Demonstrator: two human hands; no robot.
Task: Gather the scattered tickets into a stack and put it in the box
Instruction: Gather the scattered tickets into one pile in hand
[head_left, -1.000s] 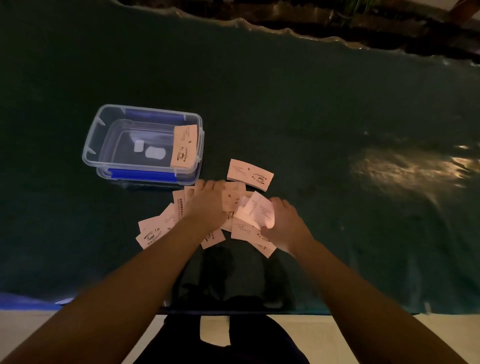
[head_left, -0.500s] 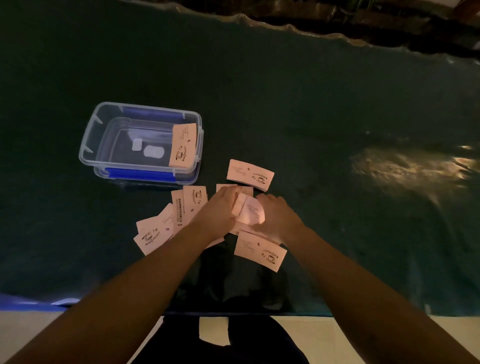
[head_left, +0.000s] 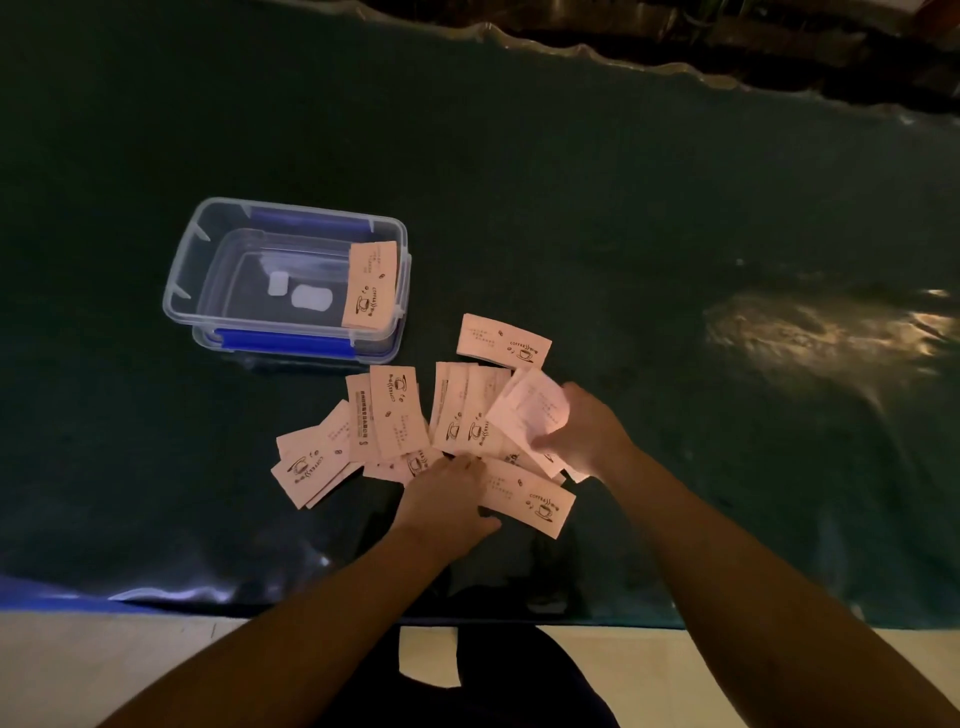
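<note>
The gathering step is underway: the right hand (head_left: 587, 434) is pinching a few tickets (head_left: 530, 410), and the left hand (head_left: 449, 496) is pressing flat on loose ones beside that grip. The next move probably calls for sliding these under the pinch; the box (head_left: 291, 332) is sitting beyond, up-left.

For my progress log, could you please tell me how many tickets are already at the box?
1: a pink paper coffee ticket leans on the right rim of the clear plastic box with blue clips. The rest lie on the dark table; none seem hidden inside.
</note>
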